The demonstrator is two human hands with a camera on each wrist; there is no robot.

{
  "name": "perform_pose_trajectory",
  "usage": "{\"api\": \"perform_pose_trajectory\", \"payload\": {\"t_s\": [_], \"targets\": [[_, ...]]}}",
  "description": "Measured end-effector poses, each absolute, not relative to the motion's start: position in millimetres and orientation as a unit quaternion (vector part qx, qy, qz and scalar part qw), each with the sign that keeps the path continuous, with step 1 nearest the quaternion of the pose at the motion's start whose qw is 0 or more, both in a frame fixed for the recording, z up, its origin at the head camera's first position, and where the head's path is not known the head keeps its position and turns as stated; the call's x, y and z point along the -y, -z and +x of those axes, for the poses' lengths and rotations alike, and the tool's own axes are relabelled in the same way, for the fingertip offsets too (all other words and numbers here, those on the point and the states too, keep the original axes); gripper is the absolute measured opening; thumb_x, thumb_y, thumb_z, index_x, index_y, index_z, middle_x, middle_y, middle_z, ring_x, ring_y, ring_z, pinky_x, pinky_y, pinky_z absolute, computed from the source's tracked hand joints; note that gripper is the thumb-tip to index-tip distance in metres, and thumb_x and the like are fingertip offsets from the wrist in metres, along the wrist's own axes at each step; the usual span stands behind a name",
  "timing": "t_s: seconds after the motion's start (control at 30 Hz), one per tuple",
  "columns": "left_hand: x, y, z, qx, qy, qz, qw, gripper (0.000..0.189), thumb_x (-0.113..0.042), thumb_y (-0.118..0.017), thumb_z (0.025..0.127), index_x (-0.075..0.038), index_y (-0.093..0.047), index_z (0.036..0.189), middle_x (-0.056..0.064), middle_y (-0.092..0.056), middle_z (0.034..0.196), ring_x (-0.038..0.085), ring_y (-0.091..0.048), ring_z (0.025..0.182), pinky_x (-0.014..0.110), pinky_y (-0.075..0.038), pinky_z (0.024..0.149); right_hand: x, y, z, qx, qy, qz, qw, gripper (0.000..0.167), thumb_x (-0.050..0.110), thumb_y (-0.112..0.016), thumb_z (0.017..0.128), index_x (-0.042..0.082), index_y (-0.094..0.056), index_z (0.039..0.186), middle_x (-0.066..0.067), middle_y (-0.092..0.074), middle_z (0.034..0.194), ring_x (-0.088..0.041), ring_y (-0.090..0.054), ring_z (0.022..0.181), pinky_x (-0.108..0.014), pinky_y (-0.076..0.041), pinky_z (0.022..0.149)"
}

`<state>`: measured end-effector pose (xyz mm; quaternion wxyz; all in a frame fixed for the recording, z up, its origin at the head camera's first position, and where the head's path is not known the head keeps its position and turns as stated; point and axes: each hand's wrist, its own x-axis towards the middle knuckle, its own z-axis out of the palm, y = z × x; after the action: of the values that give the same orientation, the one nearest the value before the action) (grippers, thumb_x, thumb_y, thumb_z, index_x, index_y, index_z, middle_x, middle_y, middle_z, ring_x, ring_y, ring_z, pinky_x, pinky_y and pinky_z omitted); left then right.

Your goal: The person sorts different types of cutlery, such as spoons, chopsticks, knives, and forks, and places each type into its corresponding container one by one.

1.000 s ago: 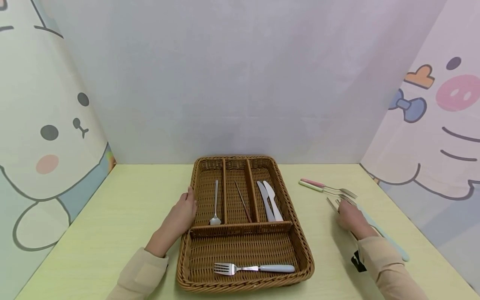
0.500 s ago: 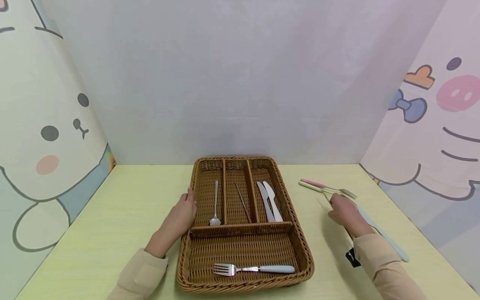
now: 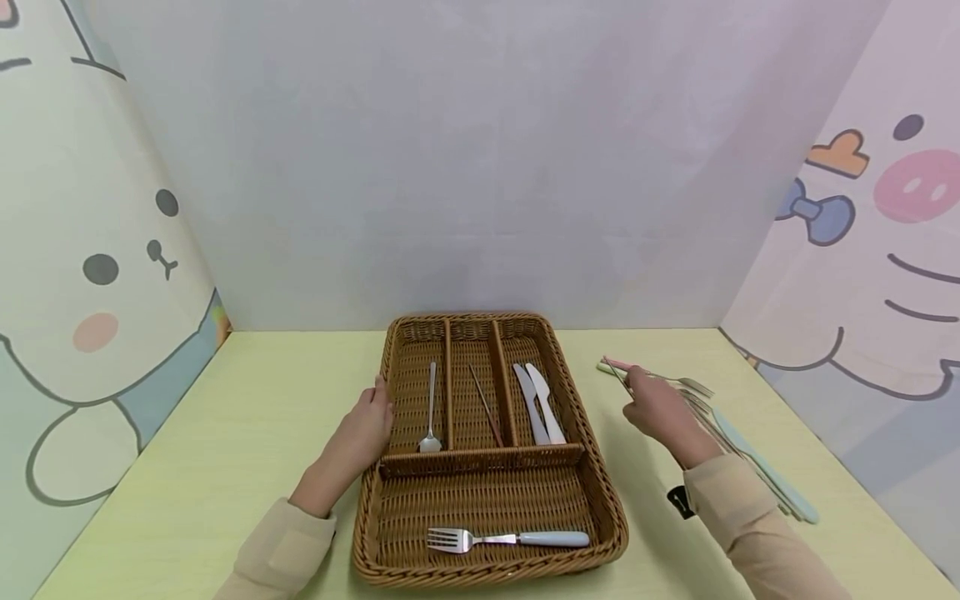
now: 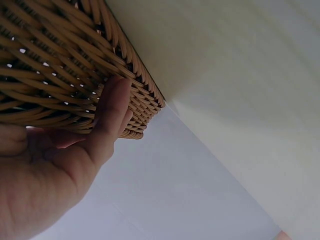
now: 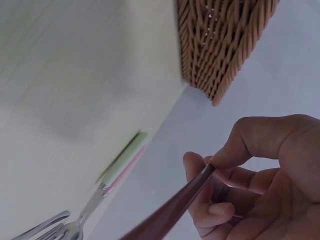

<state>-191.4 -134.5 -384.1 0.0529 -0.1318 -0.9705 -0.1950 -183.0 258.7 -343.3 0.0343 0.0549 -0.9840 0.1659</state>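
A brown wicker cutlery basket [image 3: 480, 500] stands mid-table, divided into compartments. My left hand [image 3: 363, 427] grips its left side at the rim; the left wrist view has fingers on the woven wall [image 4: 55, 75]. To the right of the basket, my right hand [image 3: 663, 415] pinches a chopstick [image 5: 167, 212] with a reddish-brown part, above the table; its thin metal end points toward the back left. Inside the basket lie a spoon [image 3: 431, 408] at left, another chopstick [image 3: 487, 404] in the middle, two table knives [image 3: 547, 408] at right, and a blue-handled fork [image 3: 555, 538] in front.
Right of the basket lie a pink-handled fork [image 3: 697, 387], a green-handled fork [image 5: 122, 162] and several other metal utensils, partly behind the right hand. A mint-green handle [image 3: 787, 492] reaches toward the front right. A pale wall [image 3: 480, 167] borders the table's back edge.
My right hand has lifted away from the utensils at right and moved left and slightly back, carrying the chopstick. The left hand and basket have stayed put.
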Motion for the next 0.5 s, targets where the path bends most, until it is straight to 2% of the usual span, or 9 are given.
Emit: {"api": "perform_pose_trajectory", "payload": {"t_s": [0.1,0.2,0.33,0.43,0.5], "targets": [[134.6,383.8,-190.6,0.970,0.197,-0.132,0.053,0.051,-0.010,-0.038,0.096,0.019,-0.023,0.136,0.034,-0.048,0.119,0.024,-0.058,0.067,0.028,-0.045,0.050,-247.6,337.1,-183.2,0.985,-0.155,0.067,0.035,0.023,-0.009,-0.048,0.073,-0.006,-0.050,0.096,-0.024,-0.058,0.093,-0.017,-0.035,0.056,-0.028,-0.030,0.051],[134.6,383.6,-190.1,0.970,0.195,-0.132,0.057,0.051,-0.010,-0.039,0.096,0.019,-0.024,0.135,0.034,-0.048,0.118,0.026,-0.060,0.068,0.029,-0.046,0.051,-237.4,332.6,-185.6,0.983,-0.161,0.076,0.035,0.024,-0.009,-0.046,0.074,-0.008,-0.050,0.098,-0.026,-0.058,0.096,-0.016,-0.034,0.053,-0.027,-0.030,0.049],[134.5,383.3,-190.0,0.971,0.193,-0.131,0.057,0.051,-0.010,-0.039,0.096,0.019,-0.024,0.135,0.034,-0.048,0.118,0.028,-0.060,0.070,0.030,-0.047,0.052,-226.3,328.8,-187.8,0.984,-0.153,0.084,0.046,0.024,-0.008,-0.044,0.074,-0.008,-0.049,0.097,-0.020,-0.058,0.079,-0.014,-0.031,0.047,-0.026,-0.027,0.044],[134.3,383.3,-190.5,0.971,0.192,-0.130,0.056,0.051,-0.010,-0.039,0.096,0.019,-0.024,0.135,0.034,-0.048,0.118,0.028,-0.061,0.071,0.031,-0.048,0.053,-219.4,326.5,-187.9,0.983,-0.145,0.095,0.063,0.019,-0.007,-0.043,0.074,-0.005,-0.049,0.093,-0.009,-0.049,0.062,-0.014,-0.030,0.045,-0.025,-0.025,0.043],[134.1,383.3,-191.0,0.971,0.190,-0.131,0.058,0.051,-0.010,-0.039,0.096,0.019,-0.024,0.135,0.034,-0.048,0.118,0.028,-0.061,0.071,0.031,-0.048,0.053,-214.8,324.9,-187.9,0.982,-0.142,0.102,0.072,0.017,-0.006,-0.042,0.075,-0.003,-0.048,0.090,-0.005,-0.043,0.057,-0.013,-0.027,0.044,-0.025,-0.023,0.042]]}}
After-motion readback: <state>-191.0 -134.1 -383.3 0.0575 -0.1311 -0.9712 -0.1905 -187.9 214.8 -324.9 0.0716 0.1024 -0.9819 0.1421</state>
